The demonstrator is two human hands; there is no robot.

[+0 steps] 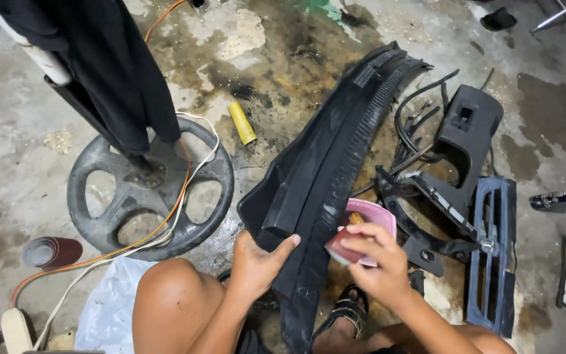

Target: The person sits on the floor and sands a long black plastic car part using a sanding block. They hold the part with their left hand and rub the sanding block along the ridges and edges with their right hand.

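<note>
A long black ribbed plastic car trim panel (335,151) lies slanted from the upper right down toward my knees. My left hand (260,265) grips its lower edge, thumb on top. My right hand (375,259) holds a folded piece of reddish-pink sandpaper (361,226) pressed against the panel's right edge. My bare knees and a sandalled foot (347,308) show at the bottom.
Black plastic car parts (460,151), a grille piece (492,249) and cables lie right of the panel. A round black stand base (149,190) with a pole and dark cloth sits left, with orange and white cords. A sandpaper roll (52,252), a yellow tube (242,122) and stained concrete floor surround.
</note>
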